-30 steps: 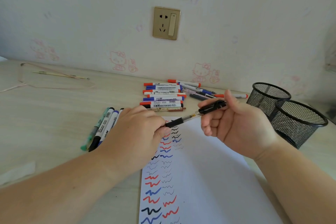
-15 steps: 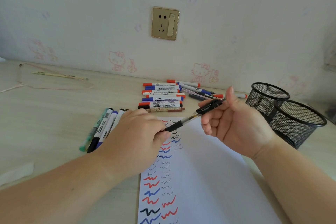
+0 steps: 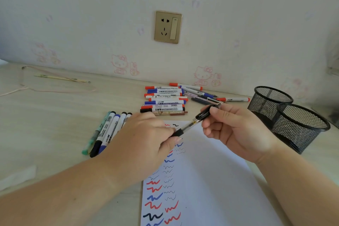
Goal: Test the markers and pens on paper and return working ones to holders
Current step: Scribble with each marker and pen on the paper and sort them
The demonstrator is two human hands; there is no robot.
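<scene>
Both hands grip one clear-barrelled black gel pen [image 3: 190, 124] above the scribbled white paper sheet [image 3: 211, 180]: left hand [image 3: 145, 139] pinching the grip end, right hand [image 3: 236, 132] the clip end, probably to uncap it.

Both hands held a black pen [image 3: 190, 124] above the paper [image 3: 211, 180] — left hand [image 3: 145, 139] pinching its tip end, right hand [image 3: 236, 130] its cap end — two mesh holders [image 3: 286, 115] at right.
</scene>
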